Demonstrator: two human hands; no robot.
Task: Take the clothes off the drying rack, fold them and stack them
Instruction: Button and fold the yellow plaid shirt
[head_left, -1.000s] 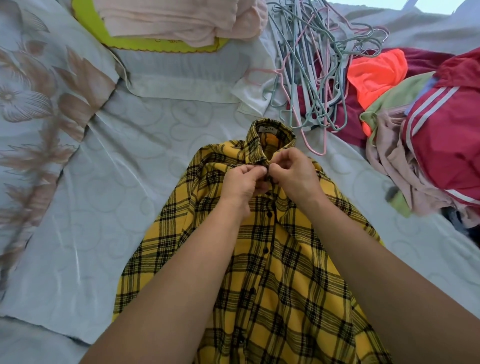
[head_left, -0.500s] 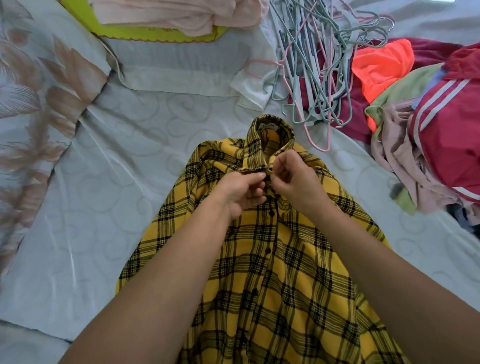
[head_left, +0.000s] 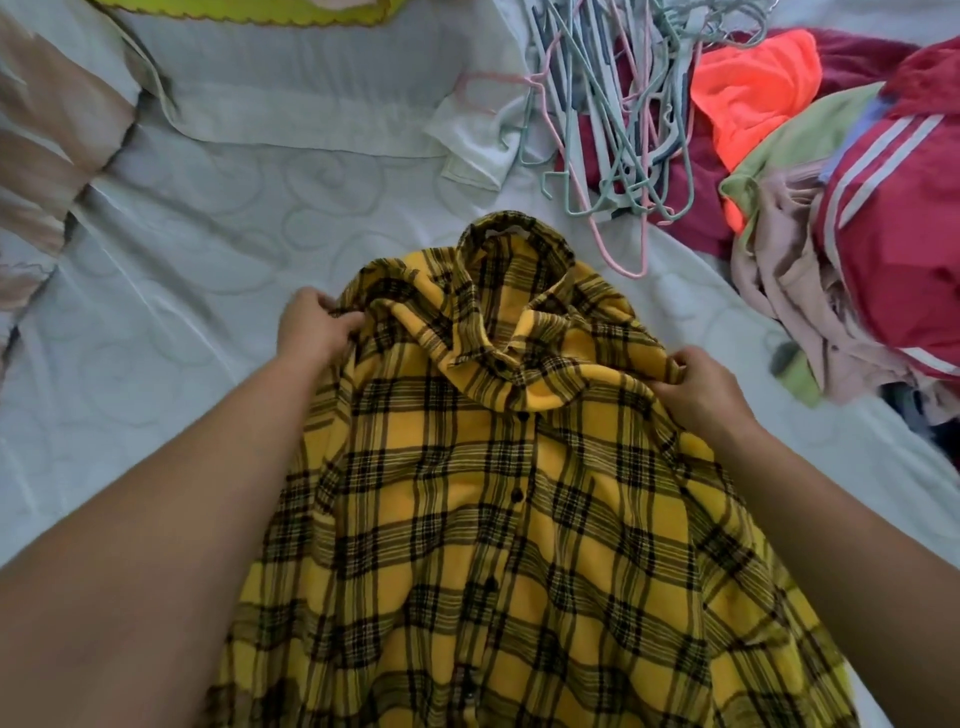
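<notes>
A yellow and black plaid shirt (head_left: 498, 519) lies button side up on the pale bed sheet (head_left: 197, 322), its collar pointing away from me and slumped forward. My left hand (head_left: 311, 327) grips the shirt's left shoulder. My right hand (head_left: 698, 384) pinches the fabric at the right shoulder. The cloth between the two hands is bunched and raised a little.
A tangle of plastic hangers (head_left: 618, 114) lies beyond the collar. To the right is a heap of unfolded clothes: an orange piece (head_left: 753, 98), a red striped jacket (head_left: 904, 228), a beige garment (head_left: 800, 291). A pillow (head_left: 301, 98) lies at the back, a floral one (head_left: 47, 171) at left.
Both hands left the top button below the collar and moved apart to the shirt's shoulders, where they now hold the fabric. The collar has slumped forward.
</notes>
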